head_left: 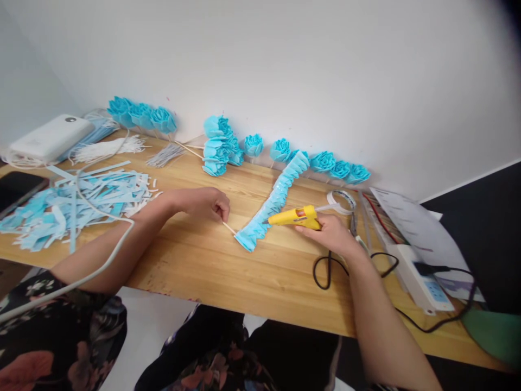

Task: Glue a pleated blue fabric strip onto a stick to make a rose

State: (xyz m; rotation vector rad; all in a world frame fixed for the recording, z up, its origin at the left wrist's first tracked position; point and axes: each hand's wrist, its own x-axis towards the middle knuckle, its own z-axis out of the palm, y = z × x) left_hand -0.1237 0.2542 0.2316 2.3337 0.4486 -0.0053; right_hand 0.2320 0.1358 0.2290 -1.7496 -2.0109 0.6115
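My left hand (207, 205) is closed on a thin wooden stick (230, 228), whose far end meets the near end of a pleated light-blue strip (280, 193). The strip runs slantwise across the wooden table (195, 260) up towards the row of blue flowers. In my right hand (331, 233) is a yellow hot glue gun (295, 217), fingers wrapped round its handle. Its nozzle points left, at the lower part of the strip; whether it touches cannot be told. A clear glue stick (328, 207) juts from the gun's back.
Blue flowers (252, 144) on sticks line the wall. Left lie cut blue and white scraps (93, 203), a dark phone (20, 190) and a white power bank (52, 136) with a cable. A tape roll (344, 202), a power strip (419, 279) and black cords (329, 271) occupy the right.
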